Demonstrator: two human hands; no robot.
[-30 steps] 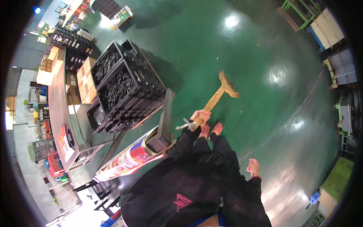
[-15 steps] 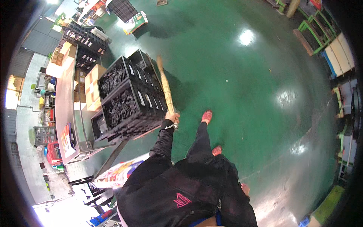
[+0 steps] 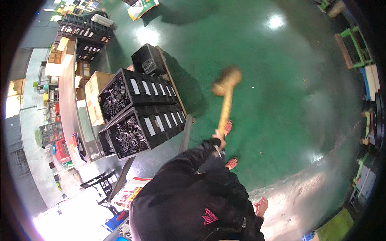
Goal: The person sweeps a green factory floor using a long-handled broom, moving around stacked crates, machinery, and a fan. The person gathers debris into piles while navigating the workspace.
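Observation:
My left hand (image 3: 220,139) is wrapped round the pale yellowish handle of a long mallet-like tool (image 3: 226,105). Its brown head is blurred and points away from me, above the green floor. Over on the right side of my body hangs my right hand (image 3: 261,206), fingers loosely bent and apart, with nothing visible in it. To the left of the tool stand black crates (image 3: 160,124) filled with small dark U-shaped parts.
Beyond the stacks sits another black crate (image 3: 148,60) with parts inside. A long workbench (image 3: 69,108) runs along the left, with a cardboard box (image 3: 96,94) beside the crates. Green-framed stands (image 3: 359,48) line the right edge. Green floor (image 3: 277,104) spreads ahead.
My left hand has swung the tool rightward, away from the crates, and its head now shows. My view has shifted. My right hand has come further into sight.

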